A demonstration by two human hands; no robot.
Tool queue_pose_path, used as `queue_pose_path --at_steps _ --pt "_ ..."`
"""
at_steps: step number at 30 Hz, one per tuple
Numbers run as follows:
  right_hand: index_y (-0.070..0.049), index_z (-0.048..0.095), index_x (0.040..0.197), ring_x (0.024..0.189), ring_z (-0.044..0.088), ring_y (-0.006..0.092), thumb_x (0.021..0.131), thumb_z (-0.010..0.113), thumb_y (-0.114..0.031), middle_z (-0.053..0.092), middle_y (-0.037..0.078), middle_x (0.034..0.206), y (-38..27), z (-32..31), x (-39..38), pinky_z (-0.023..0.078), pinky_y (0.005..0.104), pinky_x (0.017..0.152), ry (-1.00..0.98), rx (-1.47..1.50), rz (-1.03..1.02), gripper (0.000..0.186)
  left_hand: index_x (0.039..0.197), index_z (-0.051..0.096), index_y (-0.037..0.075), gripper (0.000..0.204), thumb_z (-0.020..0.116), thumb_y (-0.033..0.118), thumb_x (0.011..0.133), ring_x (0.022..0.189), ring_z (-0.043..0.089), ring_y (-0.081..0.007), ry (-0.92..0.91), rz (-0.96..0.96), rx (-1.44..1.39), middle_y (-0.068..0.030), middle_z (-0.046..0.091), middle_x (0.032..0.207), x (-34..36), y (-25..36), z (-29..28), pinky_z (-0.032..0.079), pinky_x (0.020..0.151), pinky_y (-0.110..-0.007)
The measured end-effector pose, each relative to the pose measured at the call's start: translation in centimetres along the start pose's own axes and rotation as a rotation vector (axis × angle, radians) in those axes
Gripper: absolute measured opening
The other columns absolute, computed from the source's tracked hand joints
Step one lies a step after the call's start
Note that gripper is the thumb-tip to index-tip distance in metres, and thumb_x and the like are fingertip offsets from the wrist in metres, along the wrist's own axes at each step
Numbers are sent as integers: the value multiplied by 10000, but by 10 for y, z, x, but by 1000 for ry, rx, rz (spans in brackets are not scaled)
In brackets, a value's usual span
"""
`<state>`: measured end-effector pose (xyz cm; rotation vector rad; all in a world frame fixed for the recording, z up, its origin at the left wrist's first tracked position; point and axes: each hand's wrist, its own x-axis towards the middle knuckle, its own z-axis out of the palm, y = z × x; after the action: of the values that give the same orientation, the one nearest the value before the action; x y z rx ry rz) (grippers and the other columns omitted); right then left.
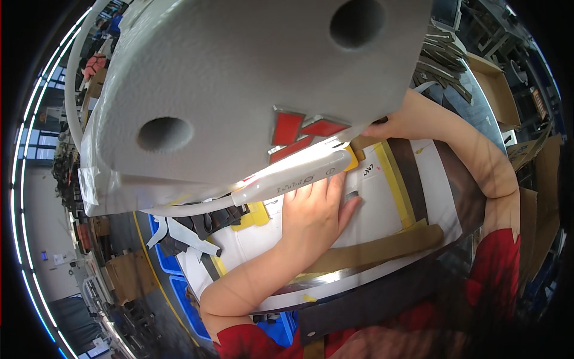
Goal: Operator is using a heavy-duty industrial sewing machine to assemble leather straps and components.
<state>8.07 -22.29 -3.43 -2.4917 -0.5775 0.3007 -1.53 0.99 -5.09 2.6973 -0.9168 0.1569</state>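
A large grey machine head (239, 84), with a red metal emblem, overhangs a white work surface (371, 209). A white lamp bar (287, 176) runs along its lower edge. My left hand (314, 212) lies open on the surface beneath the lamp, fingers stretched out, their tips partly hidden. My right hand (397, 119) is at the head's right side, fingers curled by a brown piece (368, 142); what they grip is hidden. A yellow strip (391, 179) crosses the surface; a long brown strip (376, 245) lies nearer me. A yellow plate (254, 215) sits left of my left hand.
Dark and pale cut pieces (185, 233) lie at the left, over blue bins (185, 302). A stack of dark strips (439, 63) and a cardboard tray (490, 90) are at the back right. More cardboard (541, 209) stands at the right. A white hose (75, 72) runs down the machine's left.
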Motion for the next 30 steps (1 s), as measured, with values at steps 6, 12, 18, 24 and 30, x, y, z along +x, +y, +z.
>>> queue_pose_path --at_steps 6,12,18,24,30 --pt "19 676 953 776 640 319 751 680 -340 660 192 829 0 1 -1 501 360 720 20 -61 -28 411 1279 495 34 657 721 328 737 1140 491 -291 4 -11 -28 -131 505 1283 0 0 2 379 909 -405" --pt "-9 646 960 786 625 306 749 676 -374 628 164 810 -9 3 -7 487 358 704 202 -214 -125 422 1255 502 18 648 732 329 735 1074 518 -299 2 -57 -93 -120 536 1221 3 -5 4 393 871 -412" --pt "-10 560 890 820 583 285 891 528 -254 607 151 883 -13 -10 -4 444 348 714 251 367 -232 247 1206 533 25 594 719 349 745 1049 524 -311 41 -17 -58 -125 557 1165 7 -6 3 400 837 -423" --pt "-27 564 861 755 584 252 893 544 -187 569 107 782 -29 12 -16 444 347 675 39 287 -190 165 1242 514 23 622 702 358 754 1071 514 -314 12 -59 -33 -123 538 1206 5 -6 4 393 855 -424" --pt "-101 645 854 715 599 219 822 657 -246 571 24 863 -1 16 -19 469 331 640 65 -93 -390 149 1276 489 12 661 701 357 754 1076 505 -306 63 -22 18 -127 528 1209 5 -2 8 386 869 -424"
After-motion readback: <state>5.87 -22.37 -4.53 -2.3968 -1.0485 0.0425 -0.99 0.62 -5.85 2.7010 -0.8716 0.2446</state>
